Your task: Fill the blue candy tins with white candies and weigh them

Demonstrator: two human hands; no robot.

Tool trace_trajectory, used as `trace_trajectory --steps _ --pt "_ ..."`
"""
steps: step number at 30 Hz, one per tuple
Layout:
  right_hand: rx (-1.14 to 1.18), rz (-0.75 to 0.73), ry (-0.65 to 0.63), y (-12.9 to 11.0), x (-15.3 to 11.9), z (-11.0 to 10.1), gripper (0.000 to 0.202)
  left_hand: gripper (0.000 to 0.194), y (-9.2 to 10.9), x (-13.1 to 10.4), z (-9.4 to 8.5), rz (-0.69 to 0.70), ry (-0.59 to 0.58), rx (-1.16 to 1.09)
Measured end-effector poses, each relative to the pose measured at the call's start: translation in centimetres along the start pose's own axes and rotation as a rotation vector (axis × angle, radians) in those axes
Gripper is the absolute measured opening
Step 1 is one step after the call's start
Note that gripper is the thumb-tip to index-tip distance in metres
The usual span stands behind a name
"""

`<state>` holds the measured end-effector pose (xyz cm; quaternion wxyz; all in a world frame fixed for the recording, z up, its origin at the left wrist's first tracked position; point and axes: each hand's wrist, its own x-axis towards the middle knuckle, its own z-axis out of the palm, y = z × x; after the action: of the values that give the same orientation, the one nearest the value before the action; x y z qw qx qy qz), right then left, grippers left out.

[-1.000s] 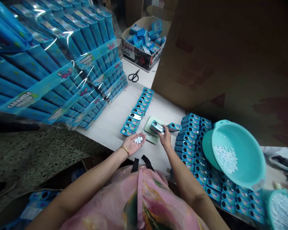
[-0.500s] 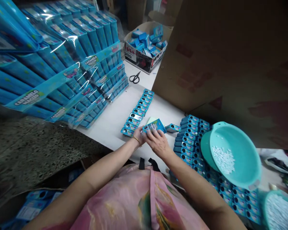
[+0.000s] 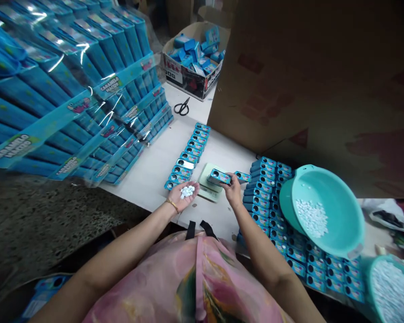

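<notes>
Palm up and cupped, my left hand (image 3: 182, 195) holds a small heap of white candies (image 3: 187, 192). My right hand (image 3: 234, 190) grips a small blue candy box (image 3: 219, 176) by its right end, with the round hole in its top facing up. That box is at the pale green kitchen scale (image 3: 211, 194); whether it touches the scale I cannot tell. Just right of it stands another blue box (image 3: 243, 176). A row of blue boxes (image 3: 187, 157) runs away from me behind my left hand.
Packed rows of blue boxes (image 3: 261, 197) stand at the right. A turquoise basin (image 3: 343, 211) with white candies rests there, and a second tub (image 3: 392, 287) is fuller. Wrapped display packs (image 3: 70, 107) are stacked left. Scissors (image 3: 182, 107) and a carton (image 3: 202, 85) lie farther back.
My hands have moved apart. The box has gone from between both hands to my right hand at the scale, turned hole up. White candies now show in my left palm.
</notes>
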<state>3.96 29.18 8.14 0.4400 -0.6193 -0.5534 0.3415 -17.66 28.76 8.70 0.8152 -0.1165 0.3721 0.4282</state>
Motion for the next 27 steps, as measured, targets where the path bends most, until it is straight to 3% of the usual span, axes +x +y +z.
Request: trace_trajectory --steps 5,9,11,15,18,21,27 --pt "-0.114 -0.025 -0.055 1.0 -0.6 -0.2 0.038 0.016 -0.7 -2.5 -1.6 -0.036 0.026 0.020" --pt "-0.380 -0.199 -0.070 -2.2 -3.6 -1.1 0.046 0.018 -1.5 -3.6 -2.6 -0.105 0.036 0.045" --pt "-0.434 -0.298 -0.193 -4.4 -5.7 -0.3 0.039 0.018 -2.0 -3.8 -3.0 -0.136 0.015 0.054" --pt "-0.544 -0.384 -0.575 -7.3 -8.9 3.2 0.033 0.013 -3.2 -3.9 -3.7 -0.228 -0.008 0.067" --pt "-0.664 -0.352 -0.670 -7.4 -9.7 4.6 0.030 0.014 -3.8 -4.0 -4.1 -0.290 -0.001 0.076" --pt "-0.689 -0.357 -0.737 -7.0 -10.0 4.6 0.025 0.013 -3.9 -4.1 -4.5 -0.321 -0.015 0.067" --pt "-0.587 -0.307 -0.726 -6.1 -10.6 4.4 0.021 0.018 -3.8 -4.1 -5.6 -0.365 -0.037 0.074"
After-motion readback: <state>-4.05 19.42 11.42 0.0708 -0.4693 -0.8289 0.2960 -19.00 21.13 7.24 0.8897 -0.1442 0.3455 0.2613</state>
